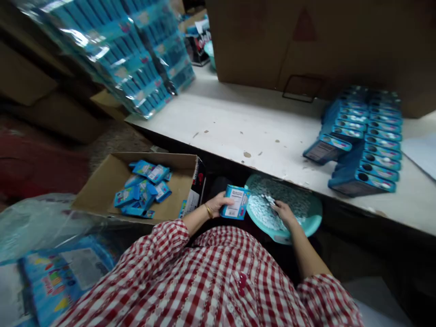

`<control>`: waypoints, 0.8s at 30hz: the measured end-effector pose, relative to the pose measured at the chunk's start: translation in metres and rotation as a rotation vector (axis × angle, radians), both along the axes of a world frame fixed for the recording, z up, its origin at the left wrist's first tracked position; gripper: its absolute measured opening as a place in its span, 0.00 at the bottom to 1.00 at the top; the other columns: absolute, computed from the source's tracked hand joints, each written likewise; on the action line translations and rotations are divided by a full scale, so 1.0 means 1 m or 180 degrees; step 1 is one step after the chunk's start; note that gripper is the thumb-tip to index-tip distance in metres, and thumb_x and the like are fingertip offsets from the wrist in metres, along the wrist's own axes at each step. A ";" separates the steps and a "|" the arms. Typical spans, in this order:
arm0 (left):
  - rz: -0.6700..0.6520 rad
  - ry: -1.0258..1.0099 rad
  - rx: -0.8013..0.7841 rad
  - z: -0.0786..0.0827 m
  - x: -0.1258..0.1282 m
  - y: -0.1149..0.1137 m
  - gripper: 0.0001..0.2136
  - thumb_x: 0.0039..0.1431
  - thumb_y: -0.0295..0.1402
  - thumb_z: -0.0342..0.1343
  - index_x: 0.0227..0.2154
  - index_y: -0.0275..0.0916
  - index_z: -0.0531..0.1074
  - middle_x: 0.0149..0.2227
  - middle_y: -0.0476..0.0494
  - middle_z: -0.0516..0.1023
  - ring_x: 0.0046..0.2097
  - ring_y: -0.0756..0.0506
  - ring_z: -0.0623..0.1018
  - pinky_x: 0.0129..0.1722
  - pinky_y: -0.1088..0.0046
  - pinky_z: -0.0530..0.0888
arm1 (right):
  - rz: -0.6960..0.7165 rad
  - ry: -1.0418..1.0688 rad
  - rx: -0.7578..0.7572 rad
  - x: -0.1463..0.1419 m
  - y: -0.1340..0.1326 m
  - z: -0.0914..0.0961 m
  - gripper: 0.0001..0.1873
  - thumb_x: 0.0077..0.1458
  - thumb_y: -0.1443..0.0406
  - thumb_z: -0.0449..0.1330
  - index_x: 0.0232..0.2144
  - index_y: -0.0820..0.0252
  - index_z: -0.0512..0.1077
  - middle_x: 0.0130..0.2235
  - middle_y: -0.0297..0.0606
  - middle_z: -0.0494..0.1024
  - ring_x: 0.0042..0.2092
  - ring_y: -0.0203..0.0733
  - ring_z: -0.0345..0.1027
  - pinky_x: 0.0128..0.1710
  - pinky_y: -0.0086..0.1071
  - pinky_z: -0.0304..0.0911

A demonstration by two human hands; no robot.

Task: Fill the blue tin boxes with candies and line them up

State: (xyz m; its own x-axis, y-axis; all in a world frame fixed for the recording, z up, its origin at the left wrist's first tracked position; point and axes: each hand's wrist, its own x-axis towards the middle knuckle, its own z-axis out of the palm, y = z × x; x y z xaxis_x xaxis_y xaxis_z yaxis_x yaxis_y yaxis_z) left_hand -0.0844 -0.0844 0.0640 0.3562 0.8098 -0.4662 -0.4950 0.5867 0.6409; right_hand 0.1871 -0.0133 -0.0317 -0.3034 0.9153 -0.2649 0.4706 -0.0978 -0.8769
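Observation:
My left hand [217, 205] is closed around a small blue printed carton [236, 202], its white label panel facing up. My right hand [283, 213] reaches into a turquoise plastic basin [315, 218], to the right of the carton. Many small silvery-white pieces [264, 209] fill the basin; what they are is too small to tell. The fingers of that hand are drawn together among the pieces, and whatever they hold cannot be made out. Left of my left hand, an open cardboard box [98, 181] contains several similar blue cartons [145, 193] lying loosely.
A white worktable [221, 122] with chipped patches runs across in front. On its right stand two rows of blue cartons [378, 150]. Clear-wrapped stacks of blue packs [136, 68] rise at its left end. A large brown carton [259, 45] stands behind. Blue printed packaging [64, 277] lies lower left.

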 end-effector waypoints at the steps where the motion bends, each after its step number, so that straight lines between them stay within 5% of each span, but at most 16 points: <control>1: 0.0111 0.0224 0.0016 -0.001 0.003 0.005 0.25 0.33 0.32 0.65 0.40 0.31 0.69 0.39 0.36 0.77 0.38 0.40 0.77 0.41 0.58 0.71 | -0.0042 0.0041 -0.0136 0.005 -0.003 0.004 0.16 0.47 0.59 0.53 0.32 0.64 0.73 0.24 0.36 0.69 0.24 0.35 0.57 0.24 0.29 0.56; 7: 0.0054 0.1465 0.1023 -0.013 0.025 0.036 0.23 0.40 0.36 0.64 0.41 0.33 0.69 0.40 0.41 0.77 0.41 0.43 0.76 0.45 0.62 0.71 | -0.0021 0.0128 -0.0651 0.039 -0.014 0.055 0.30 0.43 0.56 0.56 0.48 0.66 0.69 0.26 0.33 0.71 0.24 0.32 0.55 0.24 0.27 0.55; 14: -0.0297 0.2630 0.2459 -0.035 0.058 0.061 0.22 0.45 0.32 0.59 0.45 0.33 0.69 0.43 0.39 0.74 0.46 0.42 0.73 0.50 0.63 0.68 | 0.0535 -0.0158 -0.0191 0.062 -0.009 0.125 0.25 0.48 0.55 0.54 0.46 0.63 0.71 0.43 0.41 0.75 0.43 0.44 0.66 0.41 0.34 0.62; 24: -0.0488 0.2914 0.3238 -0.058 0.091 0.065 0.23 0.45 0.25 0.53 0.48 0.36 0.67 0.45 0.38 0.71 0.48 0.41 0.70 0.51 0.60 0.66 | 0.1603 -0.3246 0.0538 0.007 0.005 0.197 0.18 0.55 0.63 0.49 0.45 0.58 0.71 0.41 0.44 0.76 0.43 0.47 0.69 0.42 0.36 0.61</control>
State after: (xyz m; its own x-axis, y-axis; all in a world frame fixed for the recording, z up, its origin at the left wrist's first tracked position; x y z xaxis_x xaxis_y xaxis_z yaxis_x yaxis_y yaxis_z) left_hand 0.0070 -0.0190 0.0060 0.3619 0.9130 0.1882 0.3589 -0.3228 0.8758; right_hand 0.1945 -0.0083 0.1649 -0.3601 0.7982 -0.4829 0.9213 0.3856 -0.0496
